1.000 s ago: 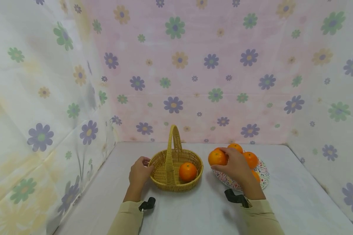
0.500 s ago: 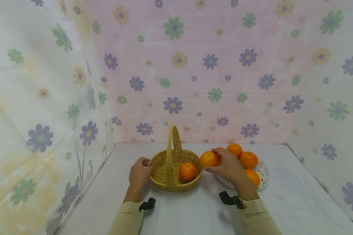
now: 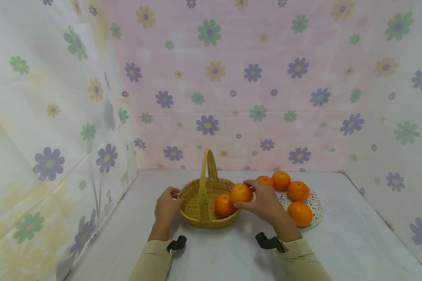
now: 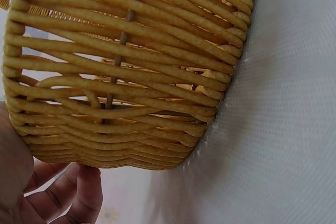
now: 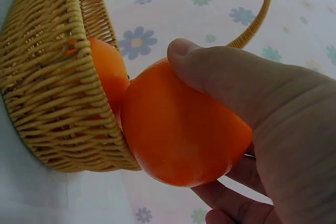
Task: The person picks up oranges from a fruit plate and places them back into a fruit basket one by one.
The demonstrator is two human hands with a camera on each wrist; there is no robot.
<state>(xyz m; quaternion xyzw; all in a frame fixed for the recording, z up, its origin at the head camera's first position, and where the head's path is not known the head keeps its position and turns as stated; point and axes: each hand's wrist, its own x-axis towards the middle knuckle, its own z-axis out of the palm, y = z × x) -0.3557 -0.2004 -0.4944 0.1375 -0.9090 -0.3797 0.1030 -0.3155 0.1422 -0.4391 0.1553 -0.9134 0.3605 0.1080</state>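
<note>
Left sleeve (image 3: 149,262): beige, plain, long; nearer than basket (image 3: 205,225), off its left. Right sleeve (image 3: 304,260): same beige, crosswise creases behind cuff (image 3: 293,246); nearer than basket, off its right. Left wrist piece (image 3: 177,242): black, bent, rounded end; just nearer than basket's left end. Right wrist piece (image 3: 265,240): black, matching bend; nearer than basket, right of it.
</note>
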